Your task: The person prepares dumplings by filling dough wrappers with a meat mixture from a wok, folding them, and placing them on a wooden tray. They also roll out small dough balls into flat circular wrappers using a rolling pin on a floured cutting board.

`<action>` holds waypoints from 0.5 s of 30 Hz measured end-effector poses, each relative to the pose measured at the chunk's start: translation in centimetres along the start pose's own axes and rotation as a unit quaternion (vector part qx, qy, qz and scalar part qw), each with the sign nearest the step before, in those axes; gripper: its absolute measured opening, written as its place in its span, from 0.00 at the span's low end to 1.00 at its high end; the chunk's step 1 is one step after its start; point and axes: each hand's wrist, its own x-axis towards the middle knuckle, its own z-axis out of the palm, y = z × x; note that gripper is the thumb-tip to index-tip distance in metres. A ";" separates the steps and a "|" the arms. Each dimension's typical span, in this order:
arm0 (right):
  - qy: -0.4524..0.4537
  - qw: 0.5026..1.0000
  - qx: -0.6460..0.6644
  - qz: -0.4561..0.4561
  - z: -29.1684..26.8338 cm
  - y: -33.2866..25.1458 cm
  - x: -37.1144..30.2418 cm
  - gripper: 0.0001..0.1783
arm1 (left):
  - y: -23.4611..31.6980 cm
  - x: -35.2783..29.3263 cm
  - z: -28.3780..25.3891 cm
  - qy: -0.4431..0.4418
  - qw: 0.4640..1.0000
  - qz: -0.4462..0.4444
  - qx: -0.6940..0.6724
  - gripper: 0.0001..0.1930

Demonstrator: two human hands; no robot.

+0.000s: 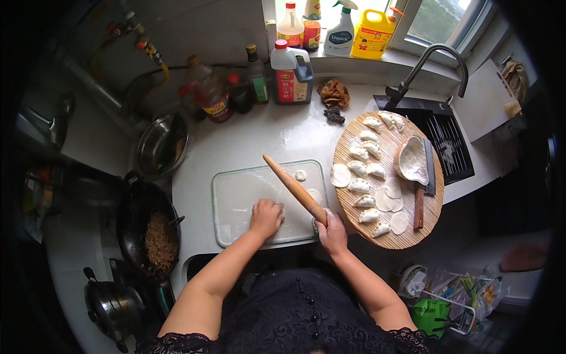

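Note:
My right hand point(333, 233) is closed round the lower end of a wooden rolling pin point(295, 187), which tilts up and to the left above a glass cutting board point(242, 200). With its fingers curled down, my left hand point(268, 218) rests on the board; a bit of pale dough seems to show at the fingertips, the rest hidden. A small dough piece point(301, 175) lies toward the board's far right. Partly behind the pin is a flat dough round point(315, 194).
Right of the board, a round wooden tray point(436, 206) bears several dumplings point(359, 185), wrappers point(399, 223), a bowl of flour point(411, 159) and a cleaver point(419, 206). A wok point(132, 230) with brown filling stands left. Behind are bottles point(293, 76) and a sink point(448, 141) with a faucet.

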 end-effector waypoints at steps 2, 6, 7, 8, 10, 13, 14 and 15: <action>0.001 1.000 -0.007 -0.007 0.1 -0.1 0.0 0.24 | 0.1 0.1 -0.4 -0.005 0.999 -0.029 -0.017 0.15; -0.003 1.000 0.005 0.001 -0.1 -0.7 0.1 0.24 | 0.4 0.8 -1.3 -0.057 0.992 -0.108 -0.044 0.11; 0.000 1.000 0.007 0.000 0.0 -0.7 0.1 0.23 | 0.2 1.3 -1.2 -0.078 0.990 -0.103 -0.050 0.09; 0.003 1.000 0.010 -0.001 0.1 -0.7 0.0 0.23 | -0.1 1.9 -0.8 -0.100 0.989 -0.099 -0.055 0.07; 0.007 1.000 0.009 -0.003 0.1 -0.7 0.0 0.23 | 0.0 2.1 -0.9 -0.060 0.997 -0.034 -0.043 0.06; 0.008 1.000 0.003 0.001 -0.5 -1.2 0.0 0.23 | -0.1 1.1 -2.2 0.069 0.991 0.110 -0.014 0.07; 0.005 1.000 0.006 0.009 -0.8 -1.4 0.1 0.23 | -1.0 0.1 -2.2 0.074 0.988 0.133 -0.018 0.08; 0.002 1.000 0.009 0.016 -1.0 -1.5 0.2 0.23 | -1.7 -0.7 -2.2 0.078 0.985 0.156 -0.021 0.09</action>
